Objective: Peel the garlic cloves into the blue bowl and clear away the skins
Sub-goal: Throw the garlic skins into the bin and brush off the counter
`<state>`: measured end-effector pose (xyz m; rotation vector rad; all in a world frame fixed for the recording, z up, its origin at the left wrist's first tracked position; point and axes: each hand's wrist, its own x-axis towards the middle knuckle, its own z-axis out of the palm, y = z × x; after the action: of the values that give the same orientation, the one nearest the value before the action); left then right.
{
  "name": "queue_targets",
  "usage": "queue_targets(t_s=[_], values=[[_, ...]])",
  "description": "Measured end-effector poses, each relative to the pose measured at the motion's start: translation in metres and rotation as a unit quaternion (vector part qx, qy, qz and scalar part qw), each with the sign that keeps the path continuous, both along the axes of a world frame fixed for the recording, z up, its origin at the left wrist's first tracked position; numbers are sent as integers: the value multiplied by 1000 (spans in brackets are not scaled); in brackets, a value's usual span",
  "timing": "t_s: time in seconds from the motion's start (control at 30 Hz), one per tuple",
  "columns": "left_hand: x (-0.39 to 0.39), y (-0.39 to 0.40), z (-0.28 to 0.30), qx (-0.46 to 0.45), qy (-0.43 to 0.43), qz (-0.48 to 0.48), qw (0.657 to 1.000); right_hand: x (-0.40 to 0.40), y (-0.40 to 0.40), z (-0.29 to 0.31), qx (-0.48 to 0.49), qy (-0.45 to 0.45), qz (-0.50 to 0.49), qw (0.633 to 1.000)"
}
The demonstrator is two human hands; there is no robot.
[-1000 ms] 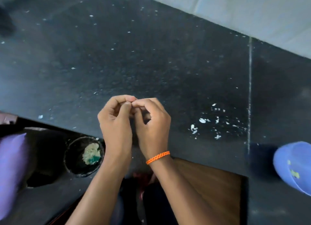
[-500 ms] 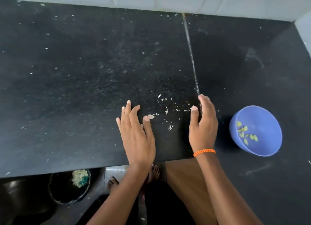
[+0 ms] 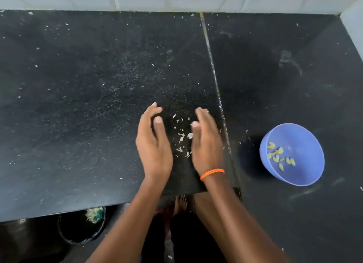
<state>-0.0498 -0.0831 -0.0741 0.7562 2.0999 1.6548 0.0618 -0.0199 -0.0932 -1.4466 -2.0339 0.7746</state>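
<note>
Hands: left hand and right hand spread, flanking garlic skins on tabletop. Clearing step; next likely: sweep skins into one pile.

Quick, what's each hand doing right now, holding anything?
Left hand: open, holding nothing, beside the garlic skins.
Right hand: open, holding nothing.

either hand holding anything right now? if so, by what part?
Nothing is held. The left hand and right hand are both open, set on either side of the loose garlic skins on the black counter.
</note>
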Motion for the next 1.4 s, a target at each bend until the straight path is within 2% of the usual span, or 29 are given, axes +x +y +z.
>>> queue_targets(t_s=[0.17,0.27,0.33,0.4,0.5,0.6,0.7,0.77,0.83,0.9,0.93,1.0,1.13,1.23,1.33,1.4], values=[[-8,-20,2,-24,-15,38,999,-45,-32,6,-30,55,151,987],[-14,-26,7,-26,3,37,999,-46,-1,10,-12,94,136,986],[-18,-30,9,-14,8,36,999,-44,28,10,-30,80,143,986],[-21,-33,10,-8,12,30,999,-41,40,9,-45,47,230,971],[-22,-36,8,-3,13,17,1000,-28,25,8,-63,18,350,935],[-20,-37,5,-8,11,-5,1000,-7,6,7,-77,30,384,920],[-17,-37,4,0,10,-24,1000,4,-8,16,-95,104,328,934],[-17,-37,4,8,5,-33,999,4,-10,22,-84,209,182,957],[-18,-36,2,19,-14,-41,999,4,-10,17,-69,278,-6,958],[-19,-36,-1,35,-26,-52,998,-4,-15,8,-56,286,-125,948],[-18,-35,-3,44,-27,-58,997,-12,-19,4,-45,277,-152,948],[-18,-33,-7,53,-29,-64,996,-34,-26,-1,-19,257,-143,956],[-17,-32,-5,54,-34,-59,996,-78,-32,8,-18,255,-48,965],[-21,-35,-2,57,-31,-57,996,-71,-20,15,-5,254,-36,966],[-27,-37,-2,57,-41,-54,996,-41,6,10,18,175,-90,980],[-30,-39,-1,53,-44,-45,997,-31,8,5,23,102,-85,991]])
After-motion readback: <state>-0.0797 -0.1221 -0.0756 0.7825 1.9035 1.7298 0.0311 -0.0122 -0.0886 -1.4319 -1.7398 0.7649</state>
